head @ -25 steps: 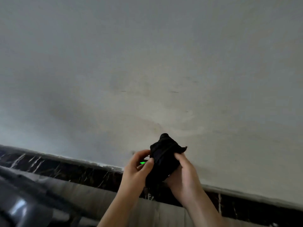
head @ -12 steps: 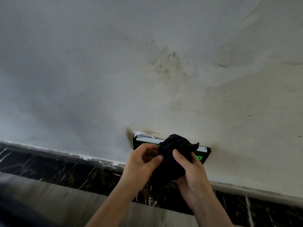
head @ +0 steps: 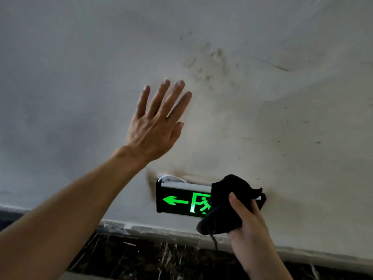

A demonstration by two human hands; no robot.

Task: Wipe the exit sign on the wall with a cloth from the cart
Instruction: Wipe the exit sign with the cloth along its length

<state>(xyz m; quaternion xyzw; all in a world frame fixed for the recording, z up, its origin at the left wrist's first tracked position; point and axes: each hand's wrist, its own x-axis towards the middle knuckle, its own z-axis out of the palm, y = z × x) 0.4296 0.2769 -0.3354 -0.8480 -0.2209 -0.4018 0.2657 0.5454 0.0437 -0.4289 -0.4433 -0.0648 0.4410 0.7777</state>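
Right hand (head: 247, 223) grips the black cloth (head: 226, 205) against the sign (head: 177, 201), lower right; left hand (head: 155, 126) spread open, centre frame.

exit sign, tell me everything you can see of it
The exit sign is a flat black panel, lit, with a pale metal-looking bar along its top edge. Its face shows a green arrow pointing left and a green running figure in a doorway. It sits low on the scuffed white wall, just above a dark marbled skirting, with a white cable looping at its top left corner. Its right part is hidden behind a bunched black cloth gripped in the right hand, which appears pressed against it.
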